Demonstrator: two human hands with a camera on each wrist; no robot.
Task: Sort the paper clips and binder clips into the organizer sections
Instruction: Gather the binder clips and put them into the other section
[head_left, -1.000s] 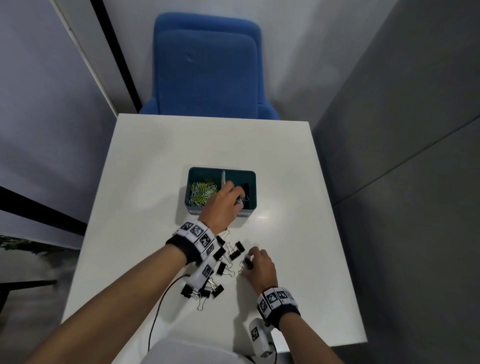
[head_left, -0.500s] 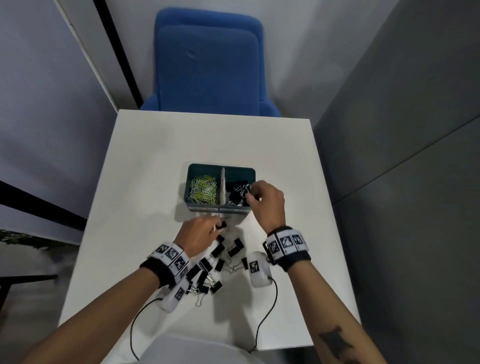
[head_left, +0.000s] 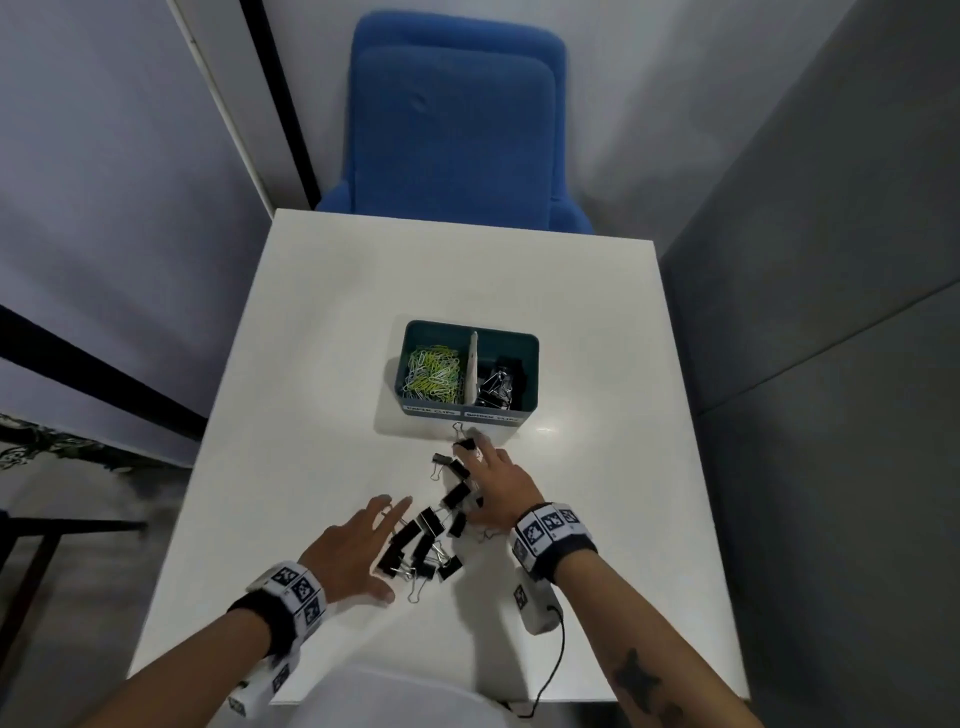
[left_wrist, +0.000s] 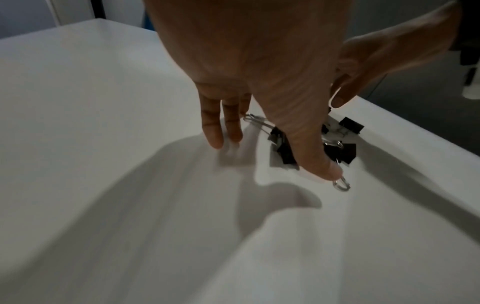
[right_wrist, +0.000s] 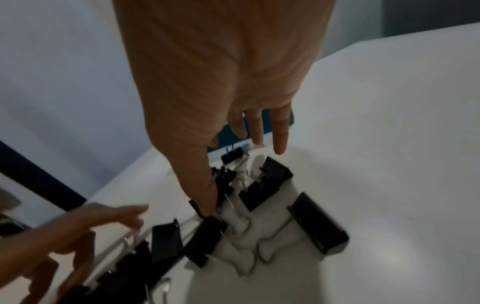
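Surface: a white square surface (head_left: 322, 364) is shown, set in a corner of grey walls.
Room: a blue chair (head_left: 452, 119) is placed at the far edge of the surface.
Organizer: a teal box (head_left: 527, 374) is seen at mid-surface, split by a white divider (head_left: 472, 369); paper clips (head_left: 434, 373) are held in its left section, black clips in its right.
Binder clips: a loose scatter of binder clips (head_left: 423, 540) is spread on the surface just in front of the organizer, between the two hands.
Left hand: the left hand (head_left: 348, 551) is held flat, fingers straight and spread, at the left edge of the scatter; nothing is gripped.
Right hand: the right hand (head_left: 501, 483) is extended over the scatter, fingers straight, thumb tip lowered among the clips; nothing is seen enclosed in its grip.
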